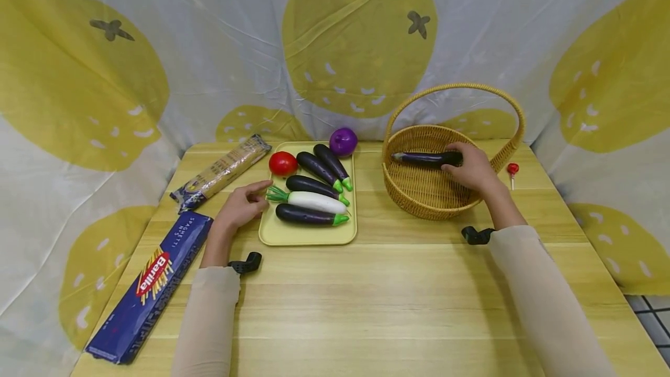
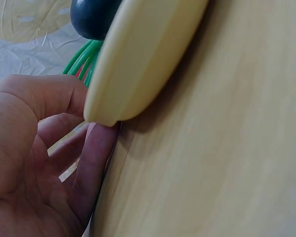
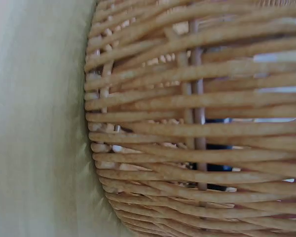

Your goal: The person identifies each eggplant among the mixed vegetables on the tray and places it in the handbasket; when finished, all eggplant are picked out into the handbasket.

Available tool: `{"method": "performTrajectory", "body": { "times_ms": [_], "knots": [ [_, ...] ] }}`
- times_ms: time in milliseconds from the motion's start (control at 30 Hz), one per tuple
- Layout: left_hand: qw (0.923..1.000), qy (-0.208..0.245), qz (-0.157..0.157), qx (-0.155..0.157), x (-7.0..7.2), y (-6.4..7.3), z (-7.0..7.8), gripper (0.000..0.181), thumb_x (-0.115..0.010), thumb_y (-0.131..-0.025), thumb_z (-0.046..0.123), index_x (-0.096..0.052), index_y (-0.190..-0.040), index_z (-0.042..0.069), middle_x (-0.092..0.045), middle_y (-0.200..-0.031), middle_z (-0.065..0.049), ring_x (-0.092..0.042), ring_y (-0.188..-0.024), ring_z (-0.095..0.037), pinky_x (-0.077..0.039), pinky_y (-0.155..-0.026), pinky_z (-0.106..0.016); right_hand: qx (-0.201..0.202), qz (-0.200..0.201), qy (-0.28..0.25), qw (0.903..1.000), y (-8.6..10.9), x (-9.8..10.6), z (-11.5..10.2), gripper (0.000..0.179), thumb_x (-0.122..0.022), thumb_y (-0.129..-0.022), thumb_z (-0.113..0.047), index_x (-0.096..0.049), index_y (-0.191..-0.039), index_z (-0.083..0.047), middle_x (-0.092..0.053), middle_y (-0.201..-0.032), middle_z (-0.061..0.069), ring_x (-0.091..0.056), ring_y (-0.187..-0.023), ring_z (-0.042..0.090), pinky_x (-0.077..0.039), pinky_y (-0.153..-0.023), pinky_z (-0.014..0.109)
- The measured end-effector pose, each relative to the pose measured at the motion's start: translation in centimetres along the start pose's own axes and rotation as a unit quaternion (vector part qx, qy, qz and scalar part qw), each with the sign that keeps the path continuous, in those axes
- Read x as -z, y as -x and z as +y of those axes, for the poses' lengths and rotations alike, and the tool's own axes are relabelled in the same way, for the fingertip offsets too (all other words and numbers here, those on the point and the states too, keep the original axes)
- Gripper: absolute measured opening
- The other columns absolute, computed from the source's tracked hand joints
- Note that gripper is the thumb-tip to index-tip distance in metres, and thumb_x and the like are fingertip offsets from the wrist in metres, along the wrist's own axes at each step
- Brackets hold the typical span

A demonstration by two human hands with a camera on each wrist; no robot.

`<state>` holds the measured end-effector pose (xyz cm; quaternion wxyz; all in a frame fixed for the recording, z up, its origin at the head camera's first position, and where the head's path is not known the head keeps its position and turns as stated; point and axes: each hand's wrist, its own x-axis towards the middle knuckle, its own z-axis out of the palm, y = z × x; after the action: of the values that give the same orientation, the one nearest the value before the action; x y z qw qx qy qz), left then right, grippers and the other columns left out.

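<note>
In the head view my right hand reaches down inside the wicker basket and grips the right end of a dark purple eggplant lying across it. Woven basket wall fills most of the right wrist view, hiding that hand. At the left edge of the pale yellow tray, my left hand holds the rim with thumb and fingers. On the tray lie several eggplants, a white radish with green leaves, and a red tomato.
A purple onion-like ball sits at the tray's back right corner. Left of the tray lie a clear noodle packet and a blue spaghetti box. A red lollipop lies right of the basket, whose tall handle arches over it.
</note>
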<state>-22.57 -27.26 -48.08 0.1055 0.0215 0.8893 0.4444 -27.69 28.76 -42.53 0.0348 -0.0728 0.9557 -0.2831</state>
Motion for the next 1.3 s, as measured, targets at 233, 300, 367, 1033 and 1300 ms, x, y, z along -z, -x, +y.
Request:
{"method": "performTrajectory", "body": {
  "times_ms": [233, 300, 367, 1033, 1300],
  "knots": [
    [1.0000, 0.002, 0.003, 0.003, 0.0, 0.0, 0.0, 0.062, -0.064, -0.093, 0.012, -0.053, -0.153, 0.024, -0.067, -0.108, -0.017, -0.060, -0.080, -0.020, -0.055, -0.066, -0.026, 0.018, 0.056, -0.060, 0.9965, 2.6, -0.1, -1.7, 0.063, -0.067, -0.099, -0.043, -0.051, -0.148, -0.006, -0.054, -0.146, 0.024, -0.055, -0.108, 0.040, -0.044, -0.090, 0.055],
    [1.0000, 0.003, 0.004, 0.005, 0.0, 0.0, 0.1, 0.062, -0.064, -0.092, 0.013, -0.054, -0.152, 0.024, -0.067, -0.108, -0.017, -0.060, -0.080, -0.020, -0.054, -0.066, -0.026, 0.020, 0.069, -0.090, 0.9933, 3.4, -0.2, -2.5, 0.063, -0.068, -0.098, -0.045, -0.053, -0.147, -0.009, -0.056, -0.143, 0.023, -0.056, -0.115, 0.040, -0.046, -0.094, 0.055],
    [1.0000, 0.004, 0.004, 0.007, 0.0, 0.1, 0.1, 0.062, -0.064, -0.093, 0.013, -0.054, -0.152, 0.024, -0.067, -0.109, -0.017, -0.061, -0.080, -0.020, -0.054, -0.066, -0.026, 0.026, 0.076, -0.120, 0.9895, 4.1, -0.5, -3.4, 0.062, -0.069, -0.097, -0.045, -0.055, -0.146, -0.010, -0.058, -0.141, 0.024, -0.057, -0.122, 0.042, -0.046, -0.100, 0.057],
    [0.9996, 0.025, -0.003, 0.014, 0.1, 0.1, 0.2, 0.061, -0.069, -0.095, 0.015, -0.052, -0.153, 0.022, -0.070, -0.113, -0.022, -0.062, -0.079, -0.016, -0.055, -0.067, -0.026, 0.150, 0.037, -0.225, 0.9620, 7.0, -7.7, -12.4, 0.047, -0.079, -0.092, -0.030, -0.065, -0.133, -0.012, -0.067, -0.129, 0.009, -0.063, -0.119, 0.032, -0.054, -0.102, 0.047],
    [0.9997, 0.019, 0.004, 0.016, 0.0, 0.0, 0.1, 0.059, -0.069, -0.095, 0.016, -0.054, -0.152, 0.023, -0.071, -0.108, -0.019, -0.063, -0.076, -0.016, -0.056, -0.066, -0.027, 0.161, -0.008, -0.236, 0.9584, 7.0, -10.4, -14.6, 0.049, -0.081, -0.090, -0.030, -0.066, -0.134, -0.012, -0.068, -0.129, 0.008, -0.064, -0.119, 0.034, -0.055, -0.102, 0.045]
  ]
}}
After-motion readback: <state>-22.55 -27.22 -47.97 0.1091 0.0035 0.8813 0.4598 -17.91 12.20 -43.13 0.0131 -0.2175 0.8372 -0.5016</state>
